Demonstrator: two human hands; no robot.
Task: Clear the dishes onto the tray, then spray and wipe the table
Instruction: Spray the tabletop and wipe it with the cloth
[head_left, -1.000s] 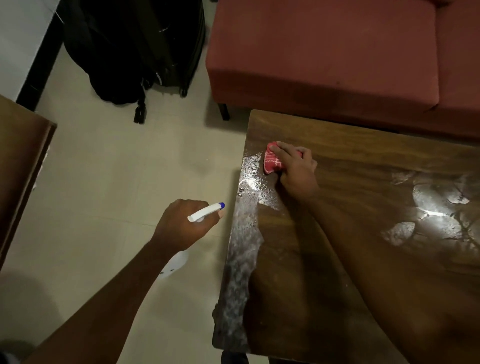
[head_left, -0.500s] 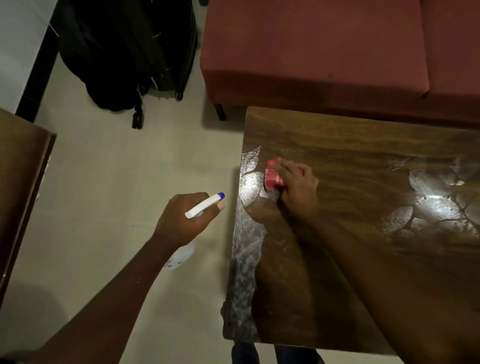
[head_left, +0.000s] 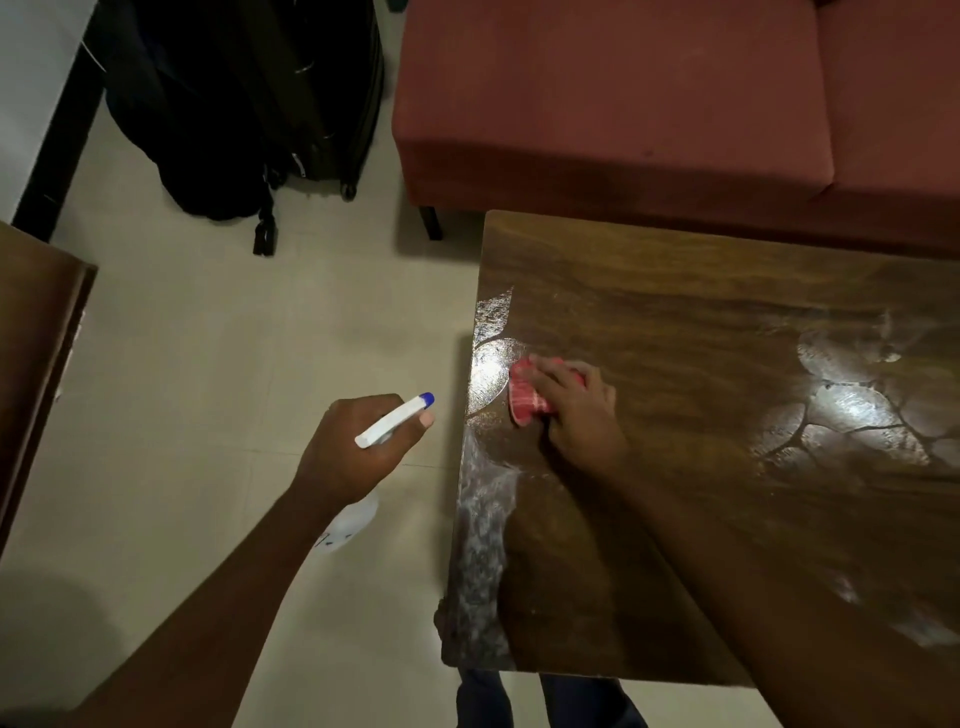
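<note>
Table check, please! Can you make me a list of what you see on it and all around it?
Surface: wooden table, with shiny patches and a white foamy streak along its left edge.
Job's things: red cloth on the table near the left edge; spray bottle held over the floor; no dishes or tray seen.
Clutter: nothing seen.
Hands: left hand grips the spray bottle; right hand presses the red cloth.
Cables: nothing seen.
Surroundings: red sofa behind the table, black bags on the tiled floor, wooden furniture at the left.
</note>
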